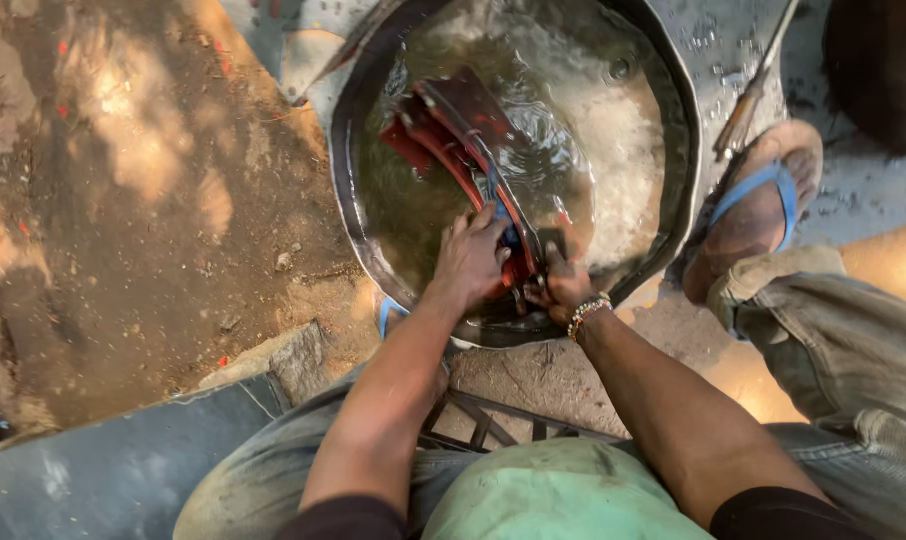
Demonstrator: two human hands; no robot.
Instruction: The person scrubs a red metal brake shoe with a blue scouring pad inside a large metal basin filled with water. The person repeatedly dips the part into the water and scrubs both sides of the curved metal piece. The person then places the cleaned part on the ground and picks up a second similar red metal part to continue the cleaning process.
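Observation:
A round metal basin (348, 190) full of murky, rippling water sits on the ground in front of me. A dark red rubber inner tube (463, 120) lies partly under the water, folded over. My left hand (470, 262) presses on the tube at the basin's near edge. My right hand (563, 285), with a beaded bracelet at the wrist, grips the same part of the tube just to the right. Both hands are wet and partly in the water.
My foot in a blue sandal (758, 205) rests right of the basin. A thin metal tool (748, 100) lies on the wet ground at upper right. Bare dirt (143, 200) spreads left. A stone block (283, 355) and a metal grid (483, 425) lie near my knees.

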